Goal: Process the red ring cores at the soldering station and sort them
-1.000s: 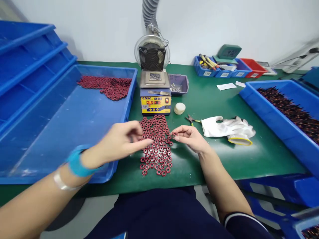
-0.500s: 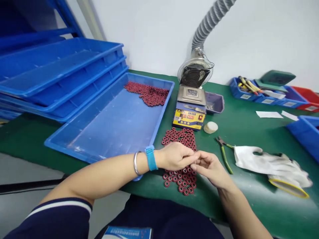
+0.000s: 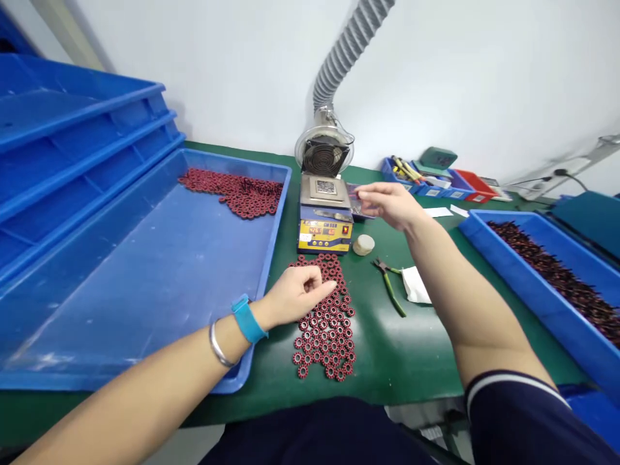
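Observation:
My left hand (image 3: 301, 294), with a blue band and a silver bangle at the wrist, is over the small red toothed rings (image 3: 324, 342) spread on the table. Its fingers are curled in and the thumb points right; anything inside the curl is hidden. My right hand (image 3: 389, 201) is raised beside the solder pot (image 3: 324, 226), over the small purple bin (image 3: 357, 208). Its fingers are pressed together, tips toward the pot, and what they hold, if anything, is too small to make out. The pot has a yellow front with a lit red display.
A large blue tray (image 3: 274, 271) holds more red rings at its far end; stacked blue trays (image 3: 121, 110) stand left. Green-handled cutters (image 3: 394, 294), a white round pad (image 3: 363, 245) and a white glove (image 3: 415, 285) lie right. Another blue tray (image 3: 533, 297) holds dark reddish parts. An exhaust hose (image 3: 346, 58) hangs behind.
My hands, together over the rings before, have come apart. The right one has gone up and forward to the purple bin; the left stays over the rings. The view has turned right.

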`<act>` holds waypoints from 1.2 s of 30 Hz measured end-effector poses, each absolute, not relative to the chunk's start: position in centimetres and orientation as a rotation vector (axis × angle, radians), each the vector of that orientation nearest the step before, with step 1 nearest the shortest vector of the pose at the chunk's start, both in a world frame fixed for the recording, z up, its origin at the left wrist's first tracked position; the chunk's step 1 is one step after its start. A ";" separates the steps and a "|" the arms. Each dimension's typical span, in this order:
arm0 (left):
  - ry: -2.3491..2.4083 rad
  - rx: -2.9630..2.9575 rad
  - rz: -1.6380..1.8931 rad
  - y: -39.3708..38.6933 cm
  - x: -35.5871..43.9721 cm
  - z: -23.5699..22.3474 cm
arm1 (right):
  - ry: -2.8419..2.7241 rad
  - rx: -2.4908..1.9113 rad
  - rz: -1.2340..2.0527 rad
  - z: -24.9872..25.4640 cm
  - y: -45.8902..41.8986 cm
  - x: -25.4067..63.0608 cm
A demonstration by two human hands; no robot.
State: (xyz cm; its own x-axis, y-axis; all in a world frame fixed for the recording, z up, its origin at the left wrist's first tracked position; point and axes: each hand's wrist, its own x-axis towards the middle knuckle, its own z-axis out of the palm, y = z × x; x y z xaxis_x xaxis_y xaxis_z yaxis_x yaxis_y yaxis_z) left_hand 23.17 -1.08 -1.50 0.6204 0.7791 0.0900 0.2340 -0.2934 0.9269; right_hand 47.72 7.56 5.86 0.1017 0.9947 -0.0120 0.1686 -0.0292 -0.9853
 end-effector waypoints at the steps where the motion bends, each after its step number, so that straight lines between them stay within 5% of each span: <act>1: 0.804 1.854 0.635 -1.0 23.2 -1.7 | -1.270 -1.477 0.997 6.6 9.4 47.8; 14: 0.788 1.968 0.392 -0.1 22.9 -2.5 | -1.941 -2.045 0.135 8.4 18.9 45.1; 22: 0.775 2.071 0.315 -0.2 22.8 -2.3 | -2.098 -2.094 -0.086 7.5 20.7 44.0; 31: 0.761 2.079 0.373 -0.2 22.8 -2.6 | -2.091 -2.079 -0.047 7.2 20.8 44.1; 36: 0.876 1.628 0.867 0.3 23.2 -2.4 | -1.821 -1.881 0.392 7.6 18.3 43.3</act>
State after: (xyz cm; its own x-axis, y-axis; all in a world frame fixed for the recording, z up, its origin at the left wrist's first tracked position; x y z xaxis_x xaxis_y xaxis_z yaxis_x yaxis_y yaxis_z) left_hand 23.16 0.34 -2.38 0.4701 0.8757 0.1101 0.1184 -0.1862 0.9753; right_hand 43.30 18.35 7.58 0.0689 0.9894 0.1280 0.8489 0.0092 -0.5284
